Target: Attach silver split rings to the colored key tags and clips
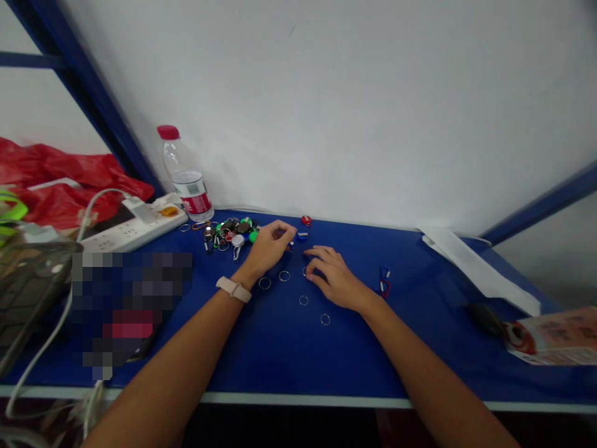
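Observation:
My left hand (pixel 272 247) is closed in a pinch above the desk, with a small bluish piece partly hidden at its fingertips. Just past those fingers lie a blue tag-like piece (pixel 302 236) and a red one (pixel 306 220). My right hand (pixel 334 279) is bent low over the desk, thumb and forefinger apart, with a metal key ring (pixel 305 272) at the thumb tip. Between and below the hands lie several loose rings, including one key ring (pixel 284 276) by my left wrist. Left of that hand is a pile of keychains (pixel 228 231) in green, black, red and silver.
A water bottle (pixel 187 180) and a white power strip (pixel 135 230) stand at the back left. Blue and red carabiners (pixel 384 281) lie right of my right hand. White paper strips (pixel 480 270) and a printed packet (pixel 555 336) are at far right on the blue desk (pixel 298 367).

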A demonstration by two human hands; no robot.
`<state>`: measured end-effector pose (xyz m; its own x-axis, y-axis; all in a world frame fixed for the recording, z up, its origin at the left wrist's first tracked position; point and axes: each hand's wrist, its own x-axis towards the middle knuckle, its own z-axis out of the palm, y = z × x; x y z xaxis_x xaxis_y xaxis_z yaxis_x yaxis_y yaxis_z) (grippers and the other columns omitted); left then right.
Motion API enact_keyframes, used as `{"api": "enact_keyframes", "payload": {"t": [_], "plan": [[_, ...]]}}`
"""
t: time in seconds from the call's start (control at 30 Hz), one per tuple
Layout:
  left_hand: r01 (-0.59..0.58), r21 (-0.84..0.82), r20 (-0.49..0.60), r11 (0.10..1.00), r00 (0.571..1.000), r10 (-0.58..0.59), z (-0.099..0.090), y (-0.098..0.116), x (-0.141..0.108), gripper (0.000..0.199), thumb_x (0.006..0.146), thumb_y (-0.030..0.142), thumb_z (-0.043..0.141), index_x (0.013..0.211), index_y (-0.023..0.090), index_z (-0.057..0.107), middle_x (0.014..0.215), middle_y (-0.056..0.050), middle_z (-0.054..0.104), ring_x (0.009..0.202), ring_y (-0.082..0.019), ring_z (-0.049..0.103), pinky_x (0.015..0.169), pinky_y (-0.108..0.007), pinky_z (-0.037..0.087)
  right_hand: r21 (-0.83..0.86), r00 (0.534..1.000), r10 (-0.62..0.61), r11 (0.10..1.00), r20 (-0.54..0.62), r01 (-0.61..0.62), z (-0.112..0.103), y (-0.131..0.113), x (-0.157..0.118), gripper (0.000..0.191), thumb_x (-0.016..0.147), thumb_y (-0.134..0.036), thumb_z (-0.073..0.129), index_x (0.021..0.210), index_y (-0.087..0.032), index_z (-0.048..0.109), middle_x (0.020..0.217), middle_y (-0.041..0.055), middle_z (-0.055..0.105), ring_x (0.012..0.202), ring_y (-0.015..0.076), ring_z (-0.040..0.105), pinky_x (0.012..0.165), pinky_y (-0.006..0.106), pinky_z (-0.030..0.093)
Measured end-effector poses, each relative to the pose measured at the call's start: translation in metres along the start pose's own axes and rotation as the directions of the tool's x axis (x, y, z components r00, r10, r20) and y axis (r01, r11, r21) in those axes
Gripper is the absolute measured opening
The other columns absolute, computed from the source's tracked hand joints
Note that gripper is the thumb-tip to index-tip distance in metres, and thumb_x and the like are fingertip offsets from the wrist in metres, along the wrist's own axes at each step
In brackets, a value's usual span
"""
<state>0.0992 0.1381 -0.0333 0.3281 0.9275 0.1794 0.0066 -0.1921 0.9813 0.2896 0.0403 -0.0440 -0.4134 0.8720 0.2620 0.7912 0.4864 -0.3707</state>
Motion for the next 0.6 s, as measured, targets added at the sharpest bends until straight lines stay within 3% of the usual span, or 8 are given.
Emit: {"api": "enact_keyframes", "payload": {"t": [0.1,0.33,0.5,0.6], "plan": [[0.000,-0.009,0.112,1.000,0.994,0.001,0.002,0.002,-0.004,0.023,0.087,0.038,0.067,0.085,0.016,0.065,0.090,-0.008,0.071,0.080,-0.016,0.065,0.070,-0.032,0.056,0.047,1.000,0.005,0.999,-0.010,-0.004,0.002,0.002,-0.001,0.009,0.101,-0.019,0.052,0.096,-0.021,0.060,0.134,0.0122,0.061,0.131,0.0288,0.048,0.106,0.052,0.040],[0.015,0.010,0.251,1.000,0.968,-0.017,0.004,-0.001,-0.006,0.025,0.088,0.040,0.067,0.085,0.015,0.064,0.097,-0.010,0.072,0.081,-0.016,0.066,0.070,-0.031,0.056,0.130,0.977,0.079,0.990,-0.196,-0.054,0.002,0.009,0.001,0.008,0.101,-0.021,0.049,0.095,-0.021,0.056,0.100,0.0093,0.068,0.098,0.0247,0.061,0.092,0.044,0.046],[-0.015,0.037,0.335,0.999,0.942,0.002,0.005,-0.004,-0.006,0.024,0.087,0.038,0.067,0.085,0.015,0.064,0.088,-0.006,0.070,0.073,-0.013,0.063,0.068,-0.029,0.053,0.172,0.921,0.095,0.985,-0.379,-0.031,-0.002,0.014,0.001,0.007,0.097,-0.024,0.056,0.094,-0.021,0.062,0.092,0.0062,0.071,0.087,0.0214,0.067,0.083,0.037,0.052],[-0.046,0.047,0.362,0.998,0.932,0.026,0.005,-0.003,-0.006,0.021,0.088,0.035,0.065,0.085,0.015,0.064,0.080,-0.003,0.067,0.069,-0.011,0.061,0.067,-0.027,0.051,0.243,0.893,0.159,0.968,-0.420,-0.058,0.000,0.017,0.000,0.006,0.095,-0.025,0.061,0.097,-0.021,0.064,0.090,0.0047,0.073,0.080,0.0198,0.069,0.079,0.035,0.055]]}}
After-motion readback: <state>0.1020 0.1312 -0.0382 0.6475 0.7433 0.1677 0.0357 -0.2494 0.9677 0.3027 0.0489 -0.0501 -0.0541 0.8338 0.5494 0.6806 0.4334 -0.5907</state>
